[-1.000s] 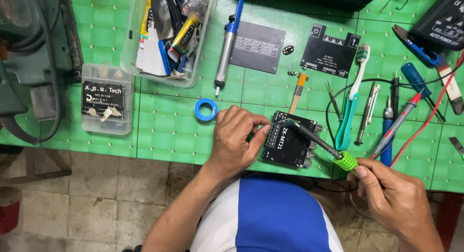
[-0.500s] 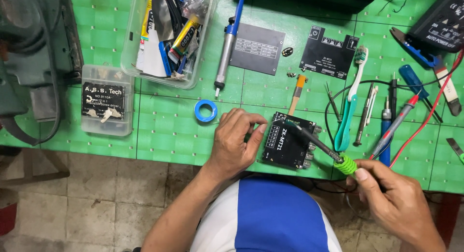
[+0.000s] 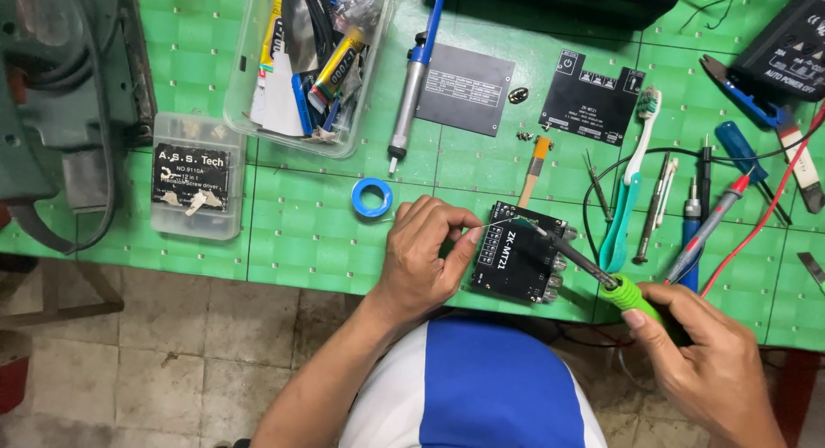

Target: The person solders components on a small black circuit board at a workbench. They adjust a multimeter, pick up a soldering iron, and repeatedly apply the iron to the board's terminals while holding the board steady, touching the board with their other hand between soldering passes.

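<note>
Two hands work on a small black circuit board (image 3: 522, 261) on the green table (image 3: 301, 216).

The left hand (image 3: 425, 255) is curled at the left edge of the board, fingers pinched together on something thin, too small to tell what; the right hand (image 3: 713, 366) grips the green handle of a soldering iron (image 3: 593, 272), its tip touching the top of the board; the board lies near the front edge of the table, in front of the person; a blue tape roll (image 3: 372, 197) lies just left of the left hand; a toothbrush (image 3: 632, 186) and a row of screwdrivers (image 3: 692, 216) lie to the right of the board; a clear box of tools (image 3: 314, 61) sits further back.
</note>
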